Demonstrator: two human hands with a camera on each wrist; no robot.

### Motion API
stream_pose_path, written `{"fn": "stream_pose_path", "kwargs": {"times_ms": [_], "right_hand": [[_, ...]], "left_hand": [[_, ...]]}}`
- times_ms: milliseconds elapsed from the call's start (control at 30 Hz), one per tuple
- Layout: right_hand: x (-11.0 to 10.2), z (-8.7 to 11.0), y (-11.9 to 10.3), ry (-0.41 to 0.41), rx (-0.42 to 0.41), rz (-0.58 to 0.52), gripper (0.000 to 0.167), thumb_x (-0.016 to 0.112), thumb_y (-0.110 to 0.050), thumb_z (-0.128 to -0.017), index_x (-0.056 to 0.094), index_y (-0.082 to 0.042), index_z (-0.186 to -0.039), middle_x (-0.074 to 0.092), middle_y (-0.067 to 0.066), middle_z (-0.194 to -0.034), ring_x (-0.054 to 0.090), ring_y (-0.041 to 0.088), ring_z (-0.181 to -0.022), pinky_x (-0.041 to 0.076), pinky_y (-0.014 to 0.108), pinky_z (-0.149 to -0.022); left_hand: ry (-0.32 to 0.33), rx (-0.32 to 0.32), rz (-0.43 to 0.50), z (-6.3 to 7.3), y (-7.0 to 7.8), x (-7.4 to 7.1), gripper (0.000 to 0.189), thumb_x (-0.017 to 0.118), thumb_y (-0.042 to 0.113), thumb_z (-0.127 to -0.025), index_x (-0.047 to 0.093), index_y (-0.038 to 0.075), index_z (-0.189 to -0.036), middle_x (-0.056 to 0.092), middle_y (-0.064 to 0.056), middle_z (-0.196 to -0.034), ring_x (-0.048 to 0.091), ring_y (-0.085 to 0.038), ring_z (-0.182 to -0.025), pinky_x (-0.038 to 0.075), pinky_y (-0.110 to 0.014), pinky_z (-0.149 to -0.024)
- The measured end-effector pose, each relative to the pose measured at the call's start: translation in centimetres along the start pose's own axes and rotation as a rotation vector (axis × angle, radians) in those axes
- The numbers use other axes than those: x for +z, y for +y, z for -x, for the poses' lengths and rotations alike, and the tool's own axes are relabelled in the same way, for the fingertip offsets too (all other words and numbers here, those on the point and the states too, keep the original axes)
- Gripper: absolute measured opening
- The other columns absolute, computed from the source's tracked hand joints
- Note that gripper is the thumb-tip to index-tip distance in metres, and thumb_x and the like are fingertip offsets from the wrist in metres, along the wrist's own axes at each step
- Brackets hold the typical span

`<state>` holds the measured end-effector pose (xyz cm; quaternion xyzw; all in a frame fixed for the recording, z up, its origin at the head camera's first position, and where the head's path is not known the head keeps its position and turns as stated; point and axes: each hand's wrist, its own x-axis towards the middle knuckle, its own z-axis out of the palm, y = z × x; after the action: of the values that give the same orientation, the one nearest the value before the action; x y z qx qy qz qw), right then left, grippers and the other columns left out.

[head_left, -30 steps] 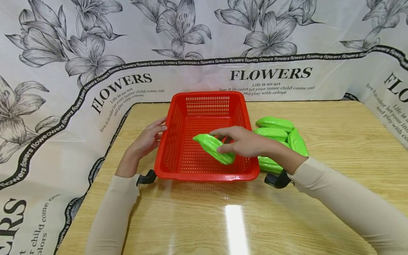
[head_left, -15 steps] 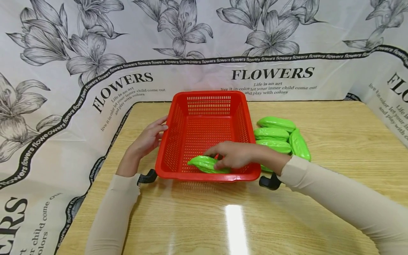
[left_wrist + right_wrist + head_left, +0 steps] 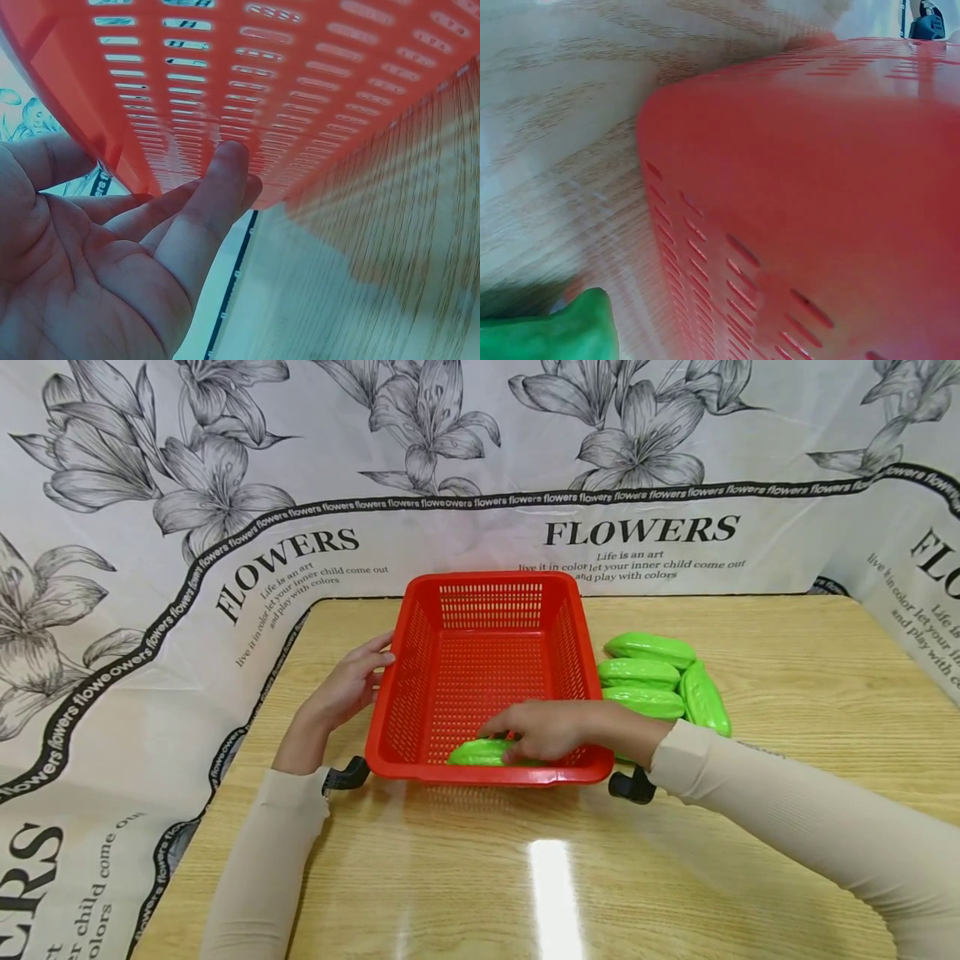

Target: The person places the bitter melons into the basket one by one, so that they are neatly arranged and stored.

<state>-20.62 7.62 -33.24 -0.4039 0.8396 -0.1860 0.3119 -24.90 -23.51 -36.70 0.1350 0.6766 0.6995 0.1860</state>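
Observation:
A red plastic basket (image 3: 487, 672) with slotted walls stands on the table. Inside it, near the front wall, lies a green ridged bitter melon (image 3: 477, 752); my right hand (image 3: 551, 728) reaches over the basket's right rim and holds it between thumb and fingers, hiding its right end. At the basket's left side, my left hand (image 3: 348, 687) touches the outer wall with extended fingers. The left wrist view shows those fingers (image 3: 214, 202) against the slotted wall (image 3: 300, 67), palm turned up. My right hand is out of sight in the right wrist view.
Several more green bitter melons (image 3: 651, 650) lie grouped right of the basket, one partly hidden by my right forearm. One melon's tip (image 3: 577, 330) shows beside the basket (image 3: 795, 165) in the right wrist view. A flower-printed cloth (image 3: 465, 539) stands behind the wooden table (image 3: 420, 877).
My right hand has lowered the bitter melon from above the basket to its floor near the front wall. The left hand stays at the left side.

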Motion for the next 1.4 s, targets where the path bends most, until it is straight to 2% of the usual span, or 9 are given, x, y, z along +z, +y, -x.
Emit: {"fn": "stream_pose_path", "kwargs": {"times_ms": [300, 467, 733, 1000, 1200, 1400], "right_hand": [[-0.6, 0.9, -0.4, 0.002, 0.039, -0.046, 0.054, 0.059, -0.02, -0.103, 0.045, -0.007, -0.153, 0.048, 0.009, -0.153, 0.054, 0.028, -0.133, 0.041, 0.046, -0.113], [-0.9, 1.5, -0.8, 0.012, 0.052, -0.053, 0.056, 0.06, -0.023, -0.102, 0.044, -0.008, -0.153, 0.047, 0.006, -0.154, 0.053, 0.028, -0.133, 0.04, 0.047, -0.113], [-1.4, 3.7, -1.7, 0.068, 0.064, -0.066, 0.057, 0.058, -0.032, -0.104, 0.042, -0.015, -0.156, 0.043, -0.001, -0.157, 0.034, 0.023, -0.148, 0.031, 0.048, -0.12], [-1.9, 6.6, -1.9, 0.168, 0.078, -0.116, 0.055, 0.06, -0.036, -0.102, 0.044, -0.024, -0.154, 0.045, -0.001, -0.155, 0.046, 0.026, -0.14, 0.041, 0.05, -0.113], [-2.4, 8.6, -1.7, 0.234, 0.07, -0.112, 0.057, 0.061, -0.04, -0.101, 0.045, -0.022, -0.153, 0.047, 0.001, -0.153, 0.05, 0.027, -0.135, 0.044, 0.05, -0.108], [-3.0, 10.9, -2.0, 0.309, 0.069, -0.143, 0.056, 0.062, -0.04, -0.101, 0.047, -0.022, -0.151, 0.052, 0.0, -0.147, 0.054, 0.026, -0.131, 0.048, 0.049, -0.104]], "left_hand": [[0.005, -0.006, 0.016, -0.1, -0.2, 0.0, 0.053, 0.036, 0.016, -0.109, 0.026, 0.012, -0.161, 0.054, -0.02, -0.129, 0.071, -0.018, -0.092, 0.062, -0.033, -0.075], [0.004, -0.003, 0.011, -0.1, -0.2, -0.1, 0.053, 0.036, 0.016, -0.109, 0.026, 0.012, -0.161, 0.053, -0.02, -0.129, 0.071, -0.018, -0.093, 0.062, -0.033, -0.075], [-0.011, 0.01, 0.005, -0.1, -0.3, -0.2, 0.053, 0.036, 0.017, -0.109, 0.025, 0.011, -0.161, 0.052, -0.023, -0.132, 0.071, -0.019, -0.094, 0.062, -0.034, -0.076], [-0.014, 0.005, 0.004, -0.2, -0.3, 0.0, 0.052, 0.036, 0.016, -0.109, 0.026, 0.011, -0.161, 0.053, -0.022, -0.131, 0.071, -0.019, -0.093, 0.062, -0.034, -0.075], [-0.003, -0.004, -0.003, -0.1, -0.2, -0.1, 0.053, 0.037, 0.018, -0.109, 0.025, 0.011, -0.161, 0.055, -0.018, -0.128, 0.071, -0.017, -0.091, 0.062, -0.033, -0.075], [-0.009, 0.0, 0.009, -0.1, -0.2, -0.1, 0.053, 0.036, 0.017, -0.11, 0.025, 0.011, -0.161, 0.054, -0.02, -0.13, 0.072, -0.018, -0.091, 0.062, -0.034, -0.075]]}}
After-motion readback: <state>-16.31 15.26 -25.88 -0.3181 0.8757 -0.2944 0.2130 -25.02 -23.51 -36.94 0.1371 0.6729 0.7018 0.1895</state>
